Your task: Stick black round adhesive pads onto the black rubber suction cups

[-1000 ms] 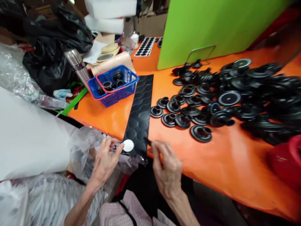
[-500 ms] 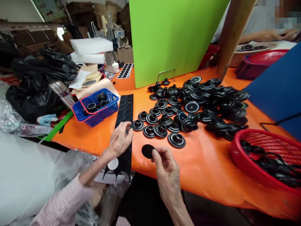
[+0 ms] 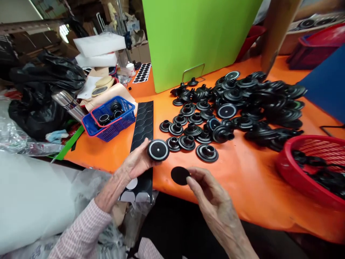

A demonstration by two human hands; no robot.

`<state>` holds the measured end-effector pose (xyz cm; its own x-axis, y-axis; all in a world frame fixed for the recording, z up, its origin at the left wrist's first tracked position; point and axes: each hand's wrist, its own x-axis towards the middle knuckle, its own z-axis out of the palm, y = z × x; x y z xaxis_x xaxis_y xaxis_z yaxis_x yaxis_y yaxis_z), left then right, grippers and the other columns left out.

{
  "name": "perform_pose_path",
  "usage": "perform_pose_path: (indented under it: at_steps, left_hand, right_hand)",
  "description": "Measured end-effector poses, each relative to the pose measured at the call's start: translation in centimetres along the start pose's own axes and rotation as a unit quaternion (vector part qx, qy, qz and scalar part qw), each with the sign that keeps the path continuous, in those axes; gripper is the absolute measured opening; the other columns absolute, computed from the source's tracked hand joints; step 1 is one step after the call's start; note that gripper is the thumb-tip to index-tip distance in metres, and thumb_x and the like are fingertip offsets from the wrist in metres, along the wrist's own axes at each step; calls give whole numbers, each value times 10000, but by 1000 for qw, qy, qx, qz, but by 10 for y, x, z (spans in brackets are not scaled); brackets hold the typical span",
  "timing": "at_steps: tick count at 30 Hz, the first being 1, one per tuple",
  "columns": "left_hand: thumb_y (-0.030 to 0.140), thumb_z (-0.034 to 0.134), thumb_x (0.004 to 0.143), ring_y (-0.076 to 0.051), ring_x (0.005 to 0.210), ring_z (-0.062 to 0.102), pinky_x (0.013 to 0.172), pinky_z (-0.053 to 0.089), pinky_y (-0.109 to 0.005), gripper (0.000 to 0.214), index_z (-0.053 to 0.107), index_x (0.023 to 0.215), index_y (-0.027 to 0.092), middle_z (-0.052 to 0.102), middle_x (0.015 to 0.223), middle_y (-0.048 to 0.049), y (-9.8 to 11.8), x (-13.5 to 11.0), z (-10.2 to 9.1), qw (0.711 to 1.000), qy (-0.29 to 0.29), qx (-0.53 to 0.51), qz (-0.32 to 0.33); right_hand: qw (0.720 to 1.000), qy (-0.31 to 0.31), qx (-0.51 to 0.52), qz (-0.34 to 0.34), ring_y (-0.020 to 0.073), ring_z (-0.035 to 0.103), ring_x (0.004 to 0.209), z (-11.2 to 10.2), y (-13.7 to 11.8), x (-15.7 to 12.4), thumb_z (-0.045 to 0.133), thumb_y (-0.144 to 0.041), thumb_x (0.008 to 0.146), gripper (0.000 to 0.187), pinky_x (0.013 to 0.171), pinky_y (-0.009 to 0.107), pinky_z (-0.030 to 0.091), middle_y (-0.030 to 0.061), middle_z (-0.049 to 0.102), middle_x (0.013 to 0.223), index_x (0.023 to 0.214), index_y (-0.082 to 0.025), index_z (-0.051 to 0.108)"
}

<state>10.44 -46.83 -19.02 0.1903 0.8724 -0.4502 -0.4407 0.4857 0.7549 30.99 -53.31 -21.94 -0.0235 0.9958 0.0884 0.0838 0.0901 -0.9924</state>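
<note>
The right hand [image 3: 214, 192] pinches a flat, round black sticker [image 3: 180, 175] by its edge, over the near edge of the orange table [image 3: 242, 194]. The left hand [image 3: 136, 160] grips a black rubber cup [image 3: 157, 150] with a white ring on its round face, just over a long black sticker sheet [image 3: 141, 126]. Right beside it, more cups [image 3: 187, 142] stand close together — and farther right sits a red basket [image 3: 312, 169].
</note>
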Motion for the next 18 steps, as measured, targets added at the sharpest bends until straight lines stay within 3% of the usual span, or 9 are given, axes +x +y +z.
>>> perform_pose_path:
  at_steps: [3, 7, 9, 13, 18]
  left_hand:
    - [310, 690, 788, -170, 849, 628, 722, 541, -279, 237, 629, 955, 153, 668, 959, -64, -16, -22, 3, 1000, 5, -12, 6]
    - [265, 724, 764, -150, 767, 626, 658, 554, -274, 290, 638, 1026, 175, 674, 952, -47, -30, -38, 4, 998, 21, 50, 37]
    - [282, 717, 775, -146, 740, 627, 622, 560, -276, 305, 636, 1052, 186, 670, 944, -42, -34, -44, 4, 997, 25, 59, 45]
    - [212, 720, 762, -192, 879, 662, 741, 588, -351, 382, 636, 1134, 197, 652, 1127, -76, -39, -51, 4, 998, 7, 50, 43]
    - [174, 700, 776, -228, 952, 673, 825, 579, -398, 402, 657, 1174, 205, 627, 1231, -100, -41, -56, 5, 998, -20, 43, 34]
  right_hand:
    - [998, -7, 57, 16, 113, 531, 590, 5, -12, 3, 655, -347, 817, 250, 584, 229, 476, -44, 544, 663, 1034, -245, 583]
    - [982, -30, 141, 121, 112, 504, 638, 11, -14, 3, 670, -421, 805, 233, 614, 228, 446, -17, 527, 681, 780, -202, 596]
    - [974, -19, 173, 147, 125, 523, 728, 17, -11, 2, 695, -448, 777, 266, 694, 245, 450, 0, 543, 766, 754, -197, 611]
    - [973, 29, 180, 142, 176, 535, 1006, 32, -3, -2, 726, -447, 743, 252, 866, 284, 431, 33, 556, 1048, 748, -205, 653]
    - [976, 79, 166, 117, 172, 546, 978, 46, 2, -6, 692, -420, 780, 223, 811, 283, 455, 36, 554, 1029, 733, -205, 660]
